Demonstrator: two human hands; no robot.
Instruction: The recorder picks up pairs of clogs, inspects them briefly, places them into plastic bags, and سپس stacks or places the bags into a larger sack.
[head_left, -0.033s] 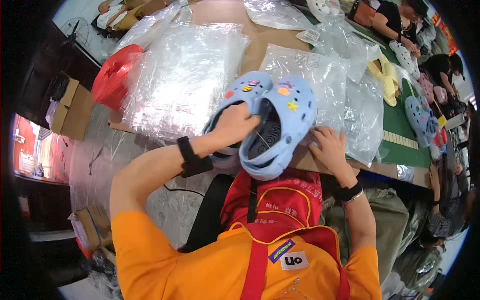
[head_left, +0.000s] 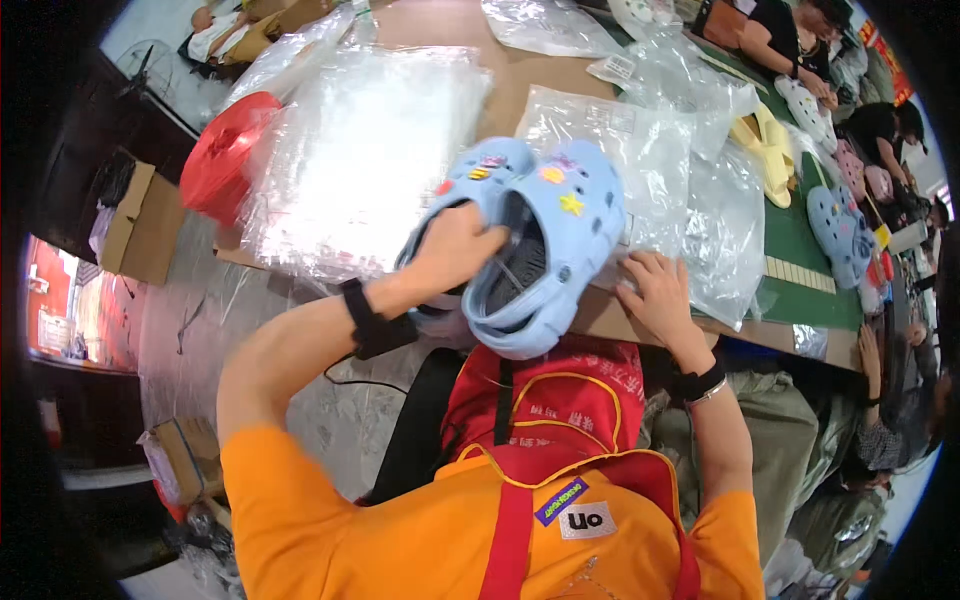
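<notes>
A pair of light blue clogs (head_left: 585,215), trimmed with small charms such as a yellow star, is held at the near edge of the table. My left hand (head_left: 455,248) pinches them where their inner sides meet, its fingers partly hidden in the left shoe's opening. A thin clear strand shows across the right shoe's opening. To the right of the clogs, my right hand (head_left: 657,293) lies with fingers spread on the table edge, next to a clear plastic bag (head_left: 650,165), and holds nothing.
On the left sit a stack of clear plastic bags (head_left: 370,150) and a red roll (head_left: 225,155). Yellow slippers (head_left: 768,155) and another blue pair of clogs (head_left: 838,230) rest on the green mat (head_left: 800,255). People work along the right; an open cardboard box (head_left: 150,225) stands left.
My left hand and the blue clogs have shifted slightly to the left. The right hand stays in nearly the same place.
</notes>
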